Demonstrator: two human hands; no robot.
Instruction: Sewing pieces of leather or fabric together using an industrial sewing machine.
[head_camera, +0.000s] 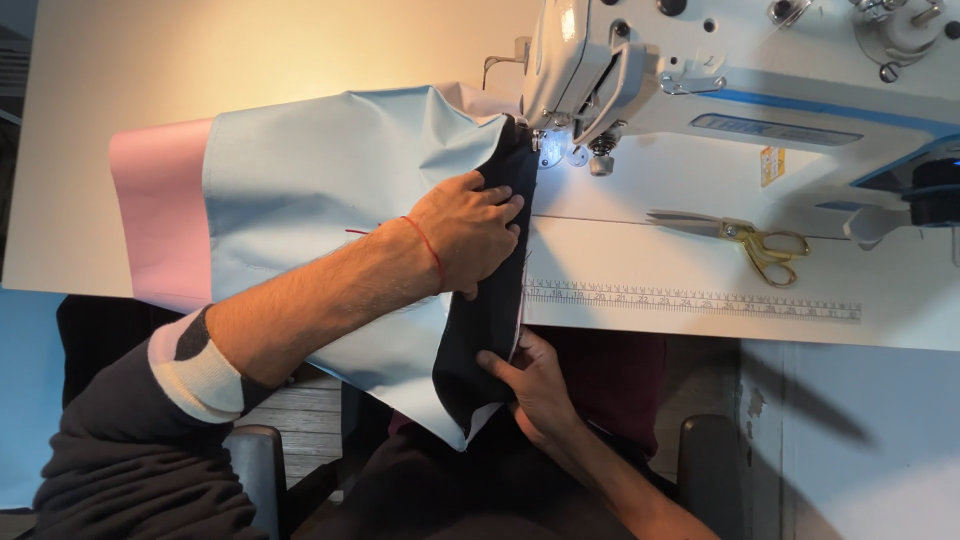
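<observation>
Under the sewing machine head (600, 70), a dark fabric strip (497, 300) lies along the edge of a light blue cloth (310, 190), its far end at the presser foot (552, 148) and its near end hanging off the tabletop (680, 260) toward the lap. Judging by position, the seam is at an early stage: only the top of the strip sits at the needle, and most of its length remains unfed (no stitching can be made out at this size). Left hand (468, 232) lies flat on the strip just before the foot, fingers spread and pressing down. Right hand (530, 385) holds the lower end below the table edge, thumb on top, pinching strip and blue cloth together. Gold-handled scissors (740, 238) rest well apart, to the right.
</observation>
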